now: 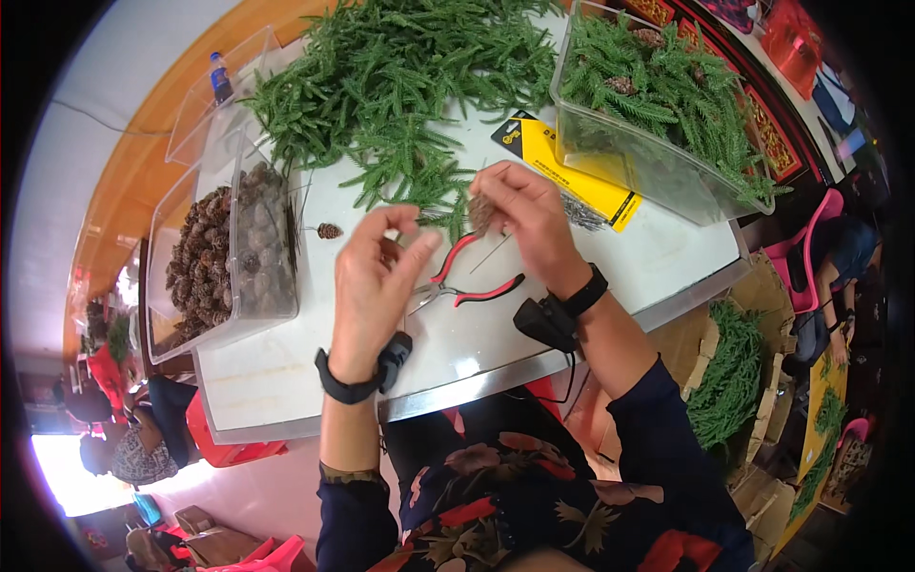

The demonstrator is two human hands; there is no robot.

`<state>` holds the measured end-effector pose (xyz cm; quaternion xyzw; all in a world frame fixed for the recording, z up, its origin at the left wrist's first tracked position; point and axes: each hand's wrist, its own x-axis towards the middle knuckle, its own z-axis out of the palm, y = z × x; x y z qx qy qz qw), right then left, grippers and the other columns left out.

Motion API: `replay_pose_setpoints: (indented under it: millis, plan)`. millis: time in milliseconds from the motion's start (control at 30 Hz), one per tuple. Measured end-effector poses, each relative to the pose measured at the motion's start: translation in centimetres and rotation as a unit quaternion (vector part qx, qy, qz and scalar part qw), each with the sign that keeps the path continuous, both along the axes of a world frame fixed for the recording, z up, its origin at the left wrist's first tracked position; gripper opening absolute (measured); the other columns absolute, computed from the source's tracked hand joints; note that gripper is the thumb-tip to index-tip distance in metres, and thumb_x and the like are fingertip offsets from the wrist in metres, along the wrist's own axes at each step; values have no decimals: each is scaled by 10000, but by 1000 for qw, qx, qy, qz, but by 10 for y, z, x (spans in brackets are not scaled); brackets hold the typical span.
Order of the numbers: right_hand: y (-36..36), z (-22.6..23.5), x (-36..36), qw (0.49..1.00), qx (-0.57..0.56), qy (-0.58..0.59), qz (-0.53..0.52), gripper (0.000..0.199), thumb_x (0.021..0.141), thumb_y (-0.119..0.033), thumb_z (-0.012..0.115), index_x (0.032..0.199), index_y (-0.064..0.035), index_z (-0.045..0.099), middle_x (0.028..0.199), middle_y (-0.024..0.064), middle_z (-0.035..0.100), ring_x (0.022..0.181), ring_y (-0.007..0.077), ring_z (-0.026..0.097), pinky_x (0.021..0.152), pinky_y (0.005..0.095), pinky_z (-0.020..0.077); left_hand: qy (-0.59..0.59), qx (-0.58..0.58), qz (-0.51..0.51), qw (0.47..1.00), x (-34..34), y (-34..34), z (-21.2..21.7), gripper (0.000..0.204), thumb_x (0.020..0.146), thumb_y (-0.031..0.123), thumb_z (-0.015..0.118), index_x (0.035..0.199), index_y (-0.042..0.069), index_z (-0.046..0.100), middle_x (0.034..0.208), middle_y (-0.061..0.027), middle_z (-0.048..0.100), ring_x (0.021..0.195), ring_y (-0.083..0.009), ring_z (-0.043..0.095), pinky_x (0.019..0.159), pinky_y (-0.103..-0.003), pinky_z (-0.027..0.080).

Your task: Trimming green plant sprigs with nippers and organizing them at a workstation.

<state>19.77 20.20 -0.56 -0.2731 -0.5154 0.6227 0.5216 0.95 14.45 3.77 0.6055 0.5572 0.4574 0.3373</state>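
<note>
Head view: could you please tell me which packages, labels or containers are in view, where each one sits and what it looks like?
Yellow and black card package: flat, on the white table beyond the right hand, partly under the right bin.
Clear plastic bin: far right, holding green sprigs and cones.
Clear plastic bin: left of the left hand, full of brown pine cones.
Small bottle: far left, blue cap and label.

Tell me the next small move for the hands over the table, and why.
Probably bring the left hand across to steady the green sprig against the pine cone pinched in the right hand. A thin wire appears to trail from the cone, the left hand hovers empty, and the red-handled pliers lie unused between the hands.
</note>
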Motion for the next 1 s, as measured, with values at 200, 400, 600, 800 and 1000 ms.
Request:
replay_pose_setpoints:
  millis: [200,400,600,800,1000]
  plan:
    - [4,3,6,993,-55,107,-1,190,997,-197,464,972,-54,588,872,-9,585,711,53,490,609,203,385,259,138,67,954,-18,70,5,369,829,226,698,1129,29,611,966,-104,655,647,-232,609,580,-355,478]
    - [5,-3,3,994,-56,95,11,186,995,-199,474,959,-62,595,840,-14,574,694,48,481,601,200,376,481,101,80,867,17,105,0,324,825,208,678,1110,68,611,955,-157,634,785,-328,633,693,-402,499]
    - [9,-10,4,995,-61,83,12,180,993,-203,482,946,-73,598,822,-27,569,680,42,478,597,194,372,344,127,54,929,-31,102,-31,323,785,96,678,1094,42,601,980,-129,627,834,-275,642,716,-369,519]
    - [2,1,-3,996,-59,64,14,186,993,-206,484,937,-73,602,816,-30,572,669,39,474,591,188,366,-218,42,115,968,-63,49,-36,291,820,-7,627,1107,36,614,973,-31,618,838,-131,609,705,-261,512]
    - [3,24,-25,996,-6,-86,-28,198,996,-215,482,940,-66,599,829,-27,591,659,38,489,586,191,378,-397,-8,97,913,-82,36,-54,297,856,-31,607,1147,25,614,1035,-20,616,832,-106,602,760,-252,522]
